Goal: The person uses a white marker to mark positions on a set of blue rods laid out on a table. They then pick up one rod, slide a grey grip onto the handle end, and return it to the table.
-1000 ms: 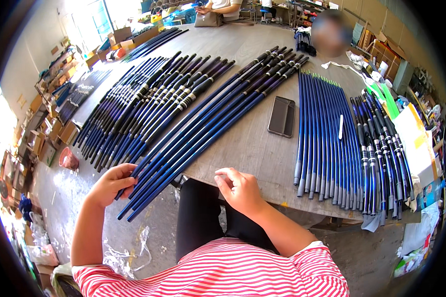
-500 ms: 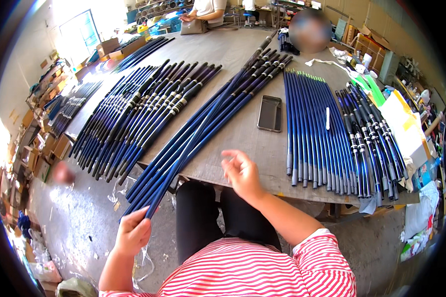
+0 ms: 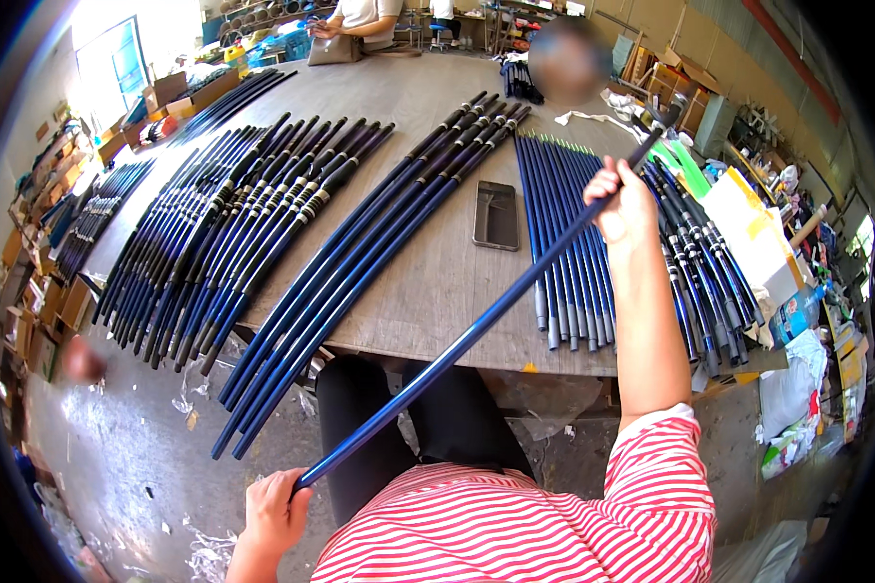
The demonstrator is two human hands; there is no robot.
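Observation:
A long, glossy blue fishing rod section [image 3: 457, 345] slants across my lap and the table's front edge, from low left to high right. Its lower end is in my closed left hand [image 3: 274, 510]. My right hand [image 3: 624, 202] grips it farther up, above the bundles on the right, and the dark upper end sticks out beyond my fingers. To the left of it, several similar blue rod sections [image 3: 360, 238] lie side by side on the table, their near ends overhanging the front edge.
Rods with dark grips and silver rings [image 3: 253, 209] cover the table's left side. A phone [image 3: 496, 216] lies mid-table [image 3: 408, 301]. Thin blue rods with green tips [image 3: 559, 219] and ringed rods [image 3: 715, 257] lie on the right. A person [image 3: 365, 24] with a bag [image 3: 334, 51] is at the far edge.
One rod section has been lifted off the crossed bundle and swung right across my body. My right hand, empty before, has moved up and right and now holds it.

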